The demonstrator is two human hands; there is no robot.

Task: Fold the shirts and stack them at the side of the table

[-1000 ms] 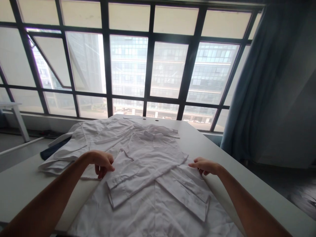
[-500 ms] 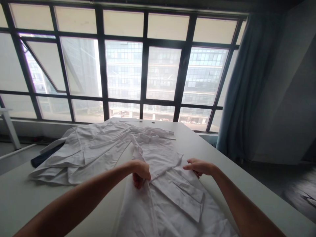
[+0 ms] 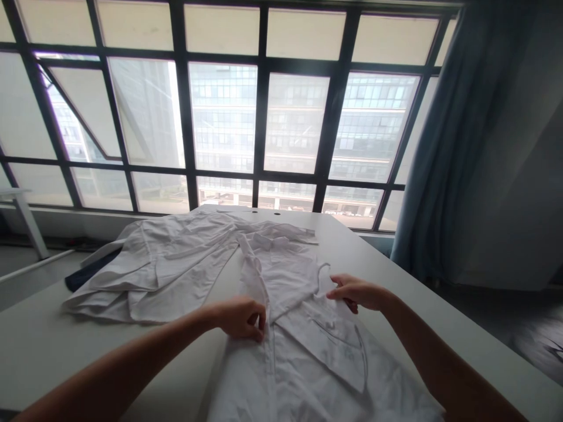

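Note:
A long white coat (image 3: 288,281) with its collar at the far end lies spread on the white table in front of me. One sleeve (image 3: 325,346) is folded slantwise across its front. My left hand (image 3: 244,318) pinches cloth along the left side of the coat, thumb and finger meeting. On the right side, near the folded sleeve's upper end, my right hand (image 3: 356,292) is closed on the edge of the fabric. Its lower fingers are partly hidden beneath the hand.
Another white garment (image 3: 176,264) lies rumpled to the left, with a dark blue piece (image 3: 92,271) showing under its edge. The white table (image 3: 352,246) reaches toward large windows. A blue-grey curtain (image 3: 448,176) hangs at the right, and a white table leg (image 3: 30,228) stands far left.
My left hand has shifted slightly left and turned, its grip at the coat's side changed. The cloth near my right hand is lifted and more curved. The view has tilted a little.

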